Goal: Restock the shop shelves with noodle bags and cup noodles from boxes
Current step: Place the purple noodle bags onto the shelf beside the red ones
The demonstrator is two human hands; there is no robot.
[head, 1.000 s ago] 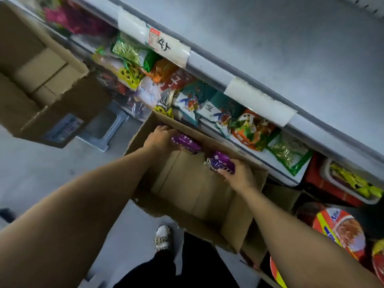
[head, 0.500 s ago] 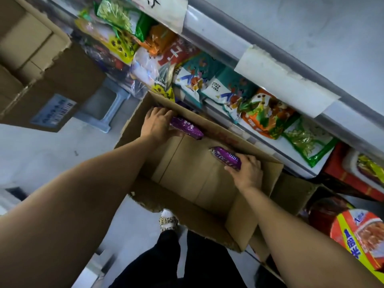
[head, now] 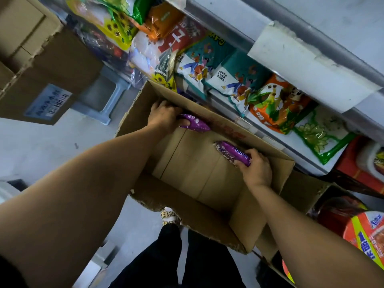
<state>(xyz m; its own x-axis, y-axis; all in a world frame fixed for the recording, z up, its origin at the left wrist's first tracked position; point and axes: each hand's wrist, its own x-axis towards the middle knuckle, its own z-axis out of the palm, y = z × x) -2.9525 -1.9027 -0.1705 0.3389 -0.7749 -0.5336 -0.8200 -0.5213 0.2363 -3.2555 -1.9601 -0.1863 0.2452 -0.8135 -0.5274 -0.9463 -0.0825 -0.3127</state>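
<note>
An open cardboard box (head: 187, 204) stands on the floor in front of the shelf. My left hand (head: 164, 117) reaches into its far left corner and grips a purple noodle bag (head: 196, 125). My right hand (head: 256, 168) is inside the box on the right and grips a second purple noodle bag (head: 232, 153). Apart from these two bags, the box's brown bottom shows bare. A cup noodle (head: 367, 235) with an orange and yellow lid lies at the lower right.
The low shelf (head: 307, 146) beyond the box holds several colourful snack bags, under a grey shelf edge (head: 311, 65) with white labels. A second cardboard box (head: 41, 65) sits at the upper left on a grey stool (head: 104, 100). My legs and shoe (head: 169, 215) are below.
The camera has moved closer and lower toward the box. Both hands stay inside the box on their purple bags, the right hand's bag now nearer the middle.
</note>
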